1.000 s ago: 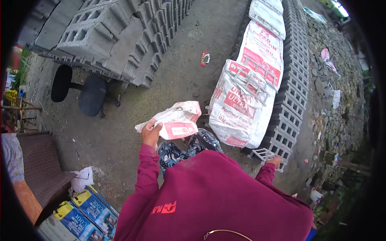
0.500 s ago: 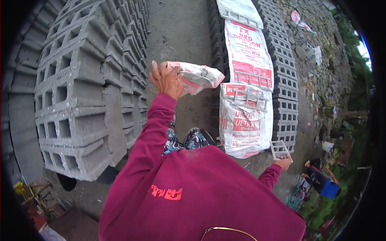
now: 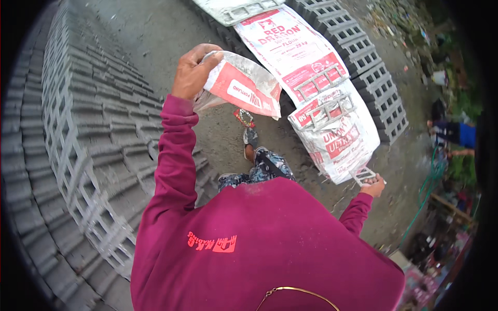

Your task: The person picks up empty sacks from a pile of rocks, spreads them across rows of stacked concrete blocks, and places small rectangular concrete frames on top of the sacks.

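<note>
Head view: holding a red and white bag (image 3: 244, 89) in the left hand (image 3: 194, 72) and a small grey frame (image 3: 361, 176) in the right hand (image 3: 374, 185).
Pinching one edge of the bag with fingers closed tight, hanging it over the path (image 3: 218, 136) between the stacked blocks (image 3: 111, 171) and the big white sacks (image 3: 340, 145). Gripping the frame's end with fingers curled right around, holding it by the near end of those sacks.

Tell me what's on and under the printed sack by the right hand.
A grey frame lies on the sack; hollow blocks show beside it. What is underneath is covered.
</note>
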Available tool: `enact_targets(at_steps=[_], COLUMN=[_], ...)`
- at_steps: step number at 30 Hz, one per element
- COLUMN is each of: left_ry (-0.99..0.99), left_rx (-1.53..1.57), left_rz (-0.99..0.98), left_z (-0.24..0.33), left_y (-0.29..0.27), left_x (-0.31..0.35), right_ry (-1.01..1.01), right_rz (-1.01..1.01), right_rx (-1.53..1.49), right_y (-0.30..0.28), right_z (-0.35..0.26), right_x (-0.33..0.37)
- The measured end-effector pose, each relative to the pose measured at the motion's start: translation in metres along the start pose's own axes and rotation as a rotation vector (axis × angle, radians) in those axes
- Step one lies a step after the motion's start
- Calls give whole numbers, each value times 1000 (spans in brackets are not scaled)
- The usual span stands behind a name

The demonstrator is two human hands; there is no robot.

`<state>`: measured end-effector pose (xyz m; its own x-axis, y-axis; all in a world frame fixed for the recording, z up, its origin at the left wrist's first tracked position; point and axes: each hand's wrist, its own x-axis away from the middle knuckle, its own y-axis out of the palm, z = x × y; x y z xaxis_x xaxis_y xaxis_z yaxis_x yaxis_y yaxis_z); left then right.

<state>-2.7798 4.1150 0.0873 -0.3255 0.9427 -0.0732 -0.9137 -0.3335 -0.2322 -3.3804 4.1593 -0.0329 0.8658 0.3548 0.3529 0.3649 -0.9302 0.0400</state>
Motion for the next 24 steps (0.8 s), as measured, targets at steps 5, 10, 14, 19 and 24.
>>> enact_targets(at_steps=[5,10,14,19,24], left_ry=[-66,-18,-84,-255,-608], left_rx=[371,675,1158,1417,1256], left_rz=[-308,-583,-618,-363,-89], left_z=[29,95,130,70,-169], left_y=[32,103,169,177,209], left_x=[-74,-134,-173,-235,-296], right_ry=[36,30,31,-38,-104], right_rz=[94,181,306,397,534], right_rx=[-130,-172,-164,-69,108], right_y=[6,-8,-11,-14,-20], right_z=[24,27,30,39,47], right_x=[23,77,127,201,265])
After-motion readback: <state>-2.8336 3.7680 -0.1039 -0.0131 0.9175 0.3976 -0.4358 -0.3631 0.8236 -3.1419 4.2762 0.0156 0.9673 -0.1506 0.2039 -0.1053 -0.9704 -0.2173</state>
